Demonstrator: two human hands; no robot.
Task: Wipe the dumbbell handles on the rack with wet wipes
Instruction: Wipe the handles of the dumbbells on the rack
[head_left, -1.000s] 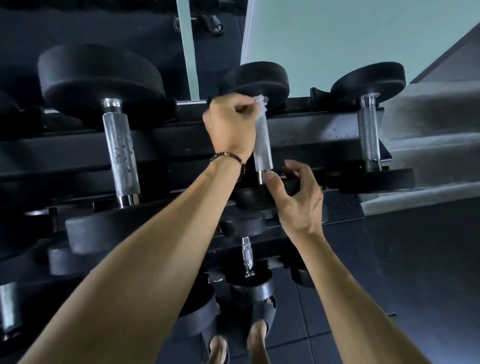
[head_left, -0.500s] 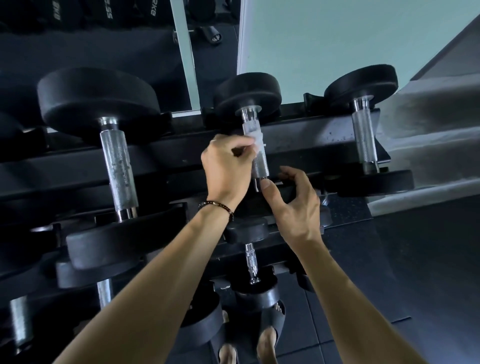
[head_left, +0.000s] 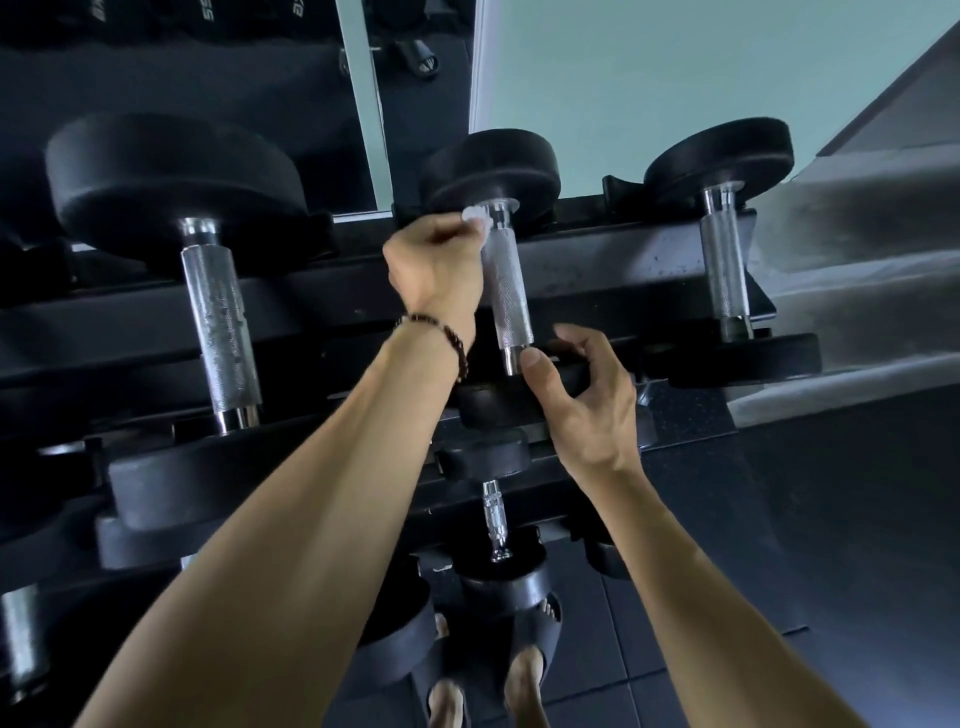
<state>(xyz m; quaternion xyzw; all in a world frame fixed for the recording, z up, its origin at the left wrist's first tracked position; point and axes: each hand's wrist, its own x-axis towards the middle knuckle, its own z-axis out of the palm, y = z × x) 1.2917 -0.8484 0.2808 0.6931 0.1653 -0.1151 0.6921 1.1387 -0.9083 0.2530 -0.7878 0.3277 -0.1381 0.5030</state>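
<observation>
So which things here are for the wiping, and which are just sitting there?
For the wiping:
left hand
wet wipe
middle dumbbell handle
right hand
left dumbbell handle
right dumbbell handle

Just there:
mirror
floor tiles
sandals

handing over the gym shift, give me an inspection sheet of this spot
surface: black rack, dumbbells lying across its tiers
job's things: white wipe at the far end of the middle handle; left handle and right handle untouched now
clutter: nothing seen
grippers: left hand pinches the wipe; right hand grips the near weight, thumb by the handle's end
cables: nothing seen
surroundings: mirror, pale wall, dark tiled floor, sandalled feet
</observation>
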